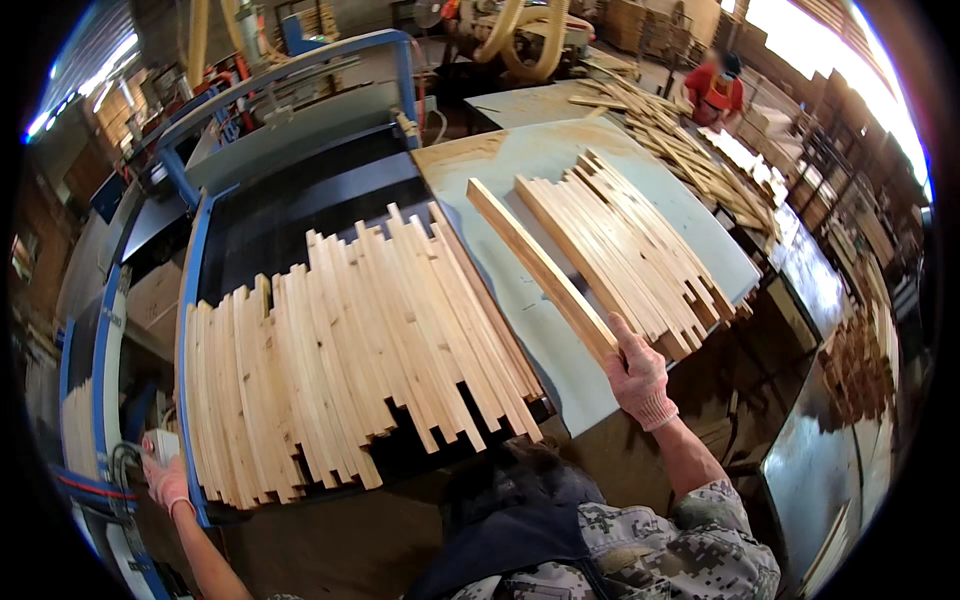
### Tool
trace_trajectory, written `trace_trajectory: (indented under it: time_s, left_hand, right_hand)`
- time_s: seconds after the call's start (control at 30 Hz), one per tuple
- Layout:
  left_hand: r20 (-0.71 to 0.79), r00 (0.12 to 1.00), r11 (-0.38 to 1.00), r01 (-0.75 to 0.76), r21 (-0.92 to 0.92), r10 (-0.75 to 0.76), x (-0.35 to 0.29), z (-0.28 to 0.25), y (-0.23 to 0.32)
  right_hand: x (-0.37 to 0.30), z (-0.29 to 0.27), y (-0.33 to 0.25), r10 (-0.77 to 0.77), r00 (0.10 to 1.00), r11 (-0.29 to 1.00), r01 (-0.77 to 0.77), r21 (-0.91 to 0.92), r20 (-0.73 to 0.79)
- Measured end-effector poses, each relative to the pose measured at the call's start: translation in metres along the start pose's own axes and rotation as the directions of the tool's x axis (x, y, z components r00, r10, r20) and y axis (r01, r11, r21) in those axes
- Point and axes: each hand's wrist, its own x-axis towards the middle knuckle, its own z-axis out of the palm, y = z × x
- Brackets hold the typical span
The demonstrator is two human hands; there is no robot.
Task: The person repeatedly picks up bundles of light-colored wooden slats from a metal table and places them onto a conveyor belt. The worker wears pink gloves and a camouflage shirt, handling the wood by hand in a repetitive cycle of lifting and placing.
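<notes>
Left of the blue-framed machine bed [285,228], the left hand [168,482] meets a control box [160,443], grip unclear. A slat row [330,350] is laid on the bed. Right of the bed, the right hand [636,378] clasps a single wooden slat [545,270]; farther right, a slat batch [622,258] remains.

Single head view: left fisheye of a worn pair, upright, facing forward and steeply down. Near: wearer's camouflage sleeve [715,515], close to lens. Middle range: wooden strips [330,350], seen from above. Far: blue frame [405,75], left; red-clad co-worker [718,95], right. Edges bow rimward.
</notes>
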Motion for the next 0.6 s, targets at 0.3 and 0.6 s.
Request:
trace_trajectory:
  time_s: [0.3,0.6]
  left_hand:
    - [-0.203,0.807,0.251,-0.395,-0.884,0.554,-0.130,-0.012,0.179]
    - [0.076,0.461,0.159,-0.144,-0.977,0.884,-0.366,-0.069,0.320]
  right_hand:
    - [-0.016,0.017,0.126,0.163,0.985,0.949,-0.172,-0.263,-0.053]
    - [-0.016,0.027,0.152,0.248,0.968,0.918,-0.245,-0.312,-0.030]
